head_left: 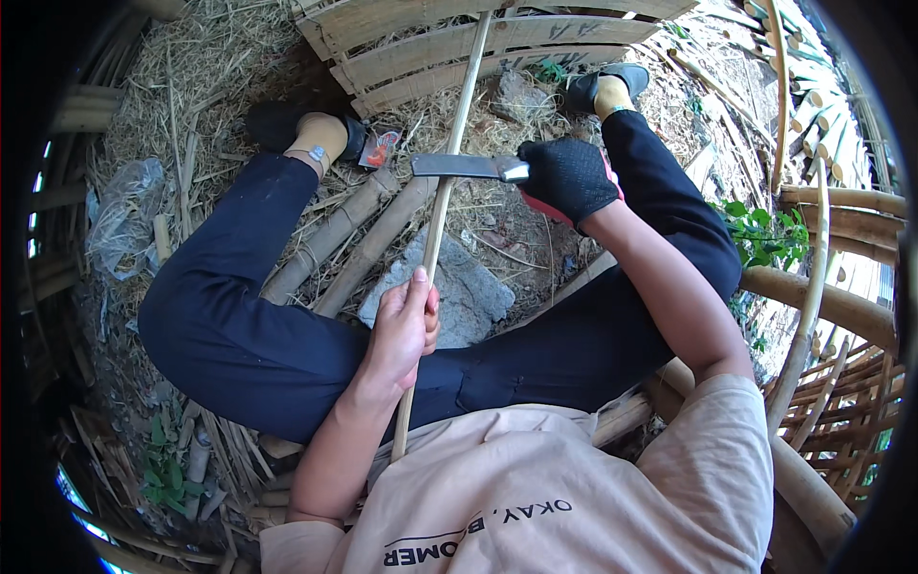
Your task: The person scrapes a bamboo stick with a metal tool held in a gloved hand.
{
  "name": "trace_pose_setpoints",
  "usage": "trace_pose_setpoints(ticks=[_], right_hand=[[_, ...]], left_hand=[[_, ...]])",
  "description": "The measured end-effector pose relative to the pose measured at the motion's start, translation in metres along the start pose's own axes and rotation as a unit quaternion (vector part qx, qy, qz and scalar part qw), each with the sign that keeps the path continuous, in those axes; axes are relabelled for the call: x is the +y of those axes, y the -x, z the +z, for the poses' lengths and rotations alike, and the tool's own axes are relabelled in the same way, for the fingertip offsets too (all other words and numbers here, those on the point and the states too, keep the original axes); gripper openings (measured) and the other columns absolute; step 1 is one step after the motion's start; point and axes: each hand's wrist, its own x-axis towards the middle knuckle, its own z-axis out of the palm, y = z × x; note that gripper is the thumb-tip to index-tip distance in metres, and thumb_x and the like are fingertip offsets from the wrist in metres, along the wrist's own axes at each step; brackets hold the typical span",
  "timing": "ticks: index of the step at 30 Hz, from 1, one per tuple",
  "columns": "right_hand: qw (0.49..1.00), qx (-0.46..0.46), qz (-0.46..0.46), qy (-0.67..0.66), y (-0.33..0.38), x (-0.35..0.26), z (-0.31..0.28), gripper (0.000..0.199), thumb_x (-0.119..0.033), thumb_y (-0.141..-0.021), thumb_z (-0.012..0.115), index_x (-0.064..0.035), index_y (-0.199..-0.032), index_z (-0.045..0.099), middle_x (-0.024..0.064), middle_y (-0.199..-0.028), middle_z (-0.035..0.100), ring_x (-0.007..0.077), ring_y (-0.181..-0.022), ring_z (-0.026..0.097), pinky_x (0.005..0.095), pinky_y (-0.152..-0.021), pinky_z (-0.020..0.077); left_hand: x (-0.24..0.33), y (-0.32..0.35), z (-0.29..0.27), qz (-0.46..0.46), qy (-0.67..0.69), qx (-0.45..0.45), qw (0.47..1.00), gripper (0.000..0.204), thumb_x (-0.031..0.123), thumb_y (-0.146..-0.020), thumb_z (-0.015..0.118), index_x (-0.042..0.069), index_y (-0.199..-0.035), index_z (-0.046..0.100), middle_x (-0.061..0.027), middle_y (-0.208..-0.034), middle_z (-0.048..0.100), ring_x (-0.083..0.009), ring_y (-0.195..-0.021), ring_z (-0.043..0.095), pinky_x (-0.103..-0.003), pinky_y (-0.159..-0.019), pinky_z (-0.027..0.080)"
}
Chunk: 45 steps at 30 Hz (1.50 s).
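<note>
A long, pale bamboo strip (441, 212) runs from my torso up past the far slatted wooden crate. My bare left hand (405, 323) is wrapped round its lower part, thumb lying along it. In a black glove with a red palm side, my right hand (568, 180) grips a knife (457, 165) by its handle, which the fingers mostly cover. The broad, dark blade points left and lies across the strip, beyond my left hand. Whether its edge cuts into the strip I cannot tell.
Between my legs sits a grey rock (466, 295), with bamboo poles (368, 241) to its left. The wooden crate (411, 67) stands ahead. Straw covers the ground. Clear plastic (126, 215) lies at left; cut bamboo (830, 129) is piled at far right, above a woven basket (841, 411).
</note>
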Motion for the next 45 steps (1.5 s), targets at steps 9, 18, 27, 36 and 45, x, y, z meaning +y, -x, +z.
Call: trace_pose_setpoints(ticks=[9,18,27,36,45], right_hand=[[0.999,-0.013,0.029,-0.014,0.008,-0.003,-0.009,0.021,-0.032,-0.08,0.067,-0.0159,-0.092,0.072,0.015,-0.078,0.07,0.0365,-0.078,0.07,0.0479,-0.073,0.0547],[0.992,-0.077,-0.095,-0.042,0.022,-0.036,0.001,0.018,-0.029,-0.078,0.069,-0.0138,-0.087,0.069,0.0155,-0.073,0.068,0.0368,-0.072,0.068,0.0468,-0.066,0.0539],[0.993,-0.072,-0.084,-0.026,0.019,-0.033,0.004,0.019,-0.028,-0.077,0.069,-0.0134,-0.09,0.07,0.0155,-0.073,0.068,0.0366,-0.069,0.068,0.0466,-0.063,0.0542],[0.998,-0.007,0.056,0.002,-0.007,0.018,-0.006,0.021,-0.031,-0.078,0.067,-0.0157,-0.092,0.073,0.0157,-0.08,0.071,0.0355,-0.079,0.07,0.0465,-0.075,0.0553],[0.999,-0.015,-0.002,-0.034,0.018,-0.009,-0.011,0.023,-0.034,-0.082,0.066,-0.0153,-0.094,0.072,0.0152,-0.079,0.07,0.0356,-0.077,0.07,0.0469,-0.071,0.0549]], left_hand=[[0.007,0.0,0.004,-0.007,0.022,0.024,0.999,0.042,0.043,-0.107,0.039,0.013,-0.078,0.047,0.011,-0.055,0.03,0.0002,-0.041,0.023,-0.02,-0.038,0.016],[0.009,-0.003,-0.005,-0.063,0.098,-0.055,0.992,0.039,0.041,-0.108,0.039,0.015,-0.08,0.045,0.0105,-0.055,0.021,-0.0019,-0.042,0.017,-0.022,-0.038,0.016],[0.009,-0.006,-0.007,-0.067,0.096,-0.088,0.989,0.039,0.042,-0.108,0.036,0.015,-0.081,0.043,0.0098,-0.056,0.021,-0.0017,-0.043,0.016,-0.021,-0.039,0.015],[0.008,-0.003,-0.002,-0.066,0.08,-0.076,0.992,0.039,0.04,-0.108,0.037,0.014,-0.08,0.044,0.0098,-0.056,0.021,-0.0015,-0.043,0.017,-0.021,-0.038,0.016],[0.007,-0.003,-0.003,-0.048,0.079,-0.029,0.995,0.039,0.039,-0.108,0.039,0.014,-0.08,0.047,0.0107,-0.055,0.023,-0.0013,-0.042,0.019,-0.021,-0.038,0.016]])
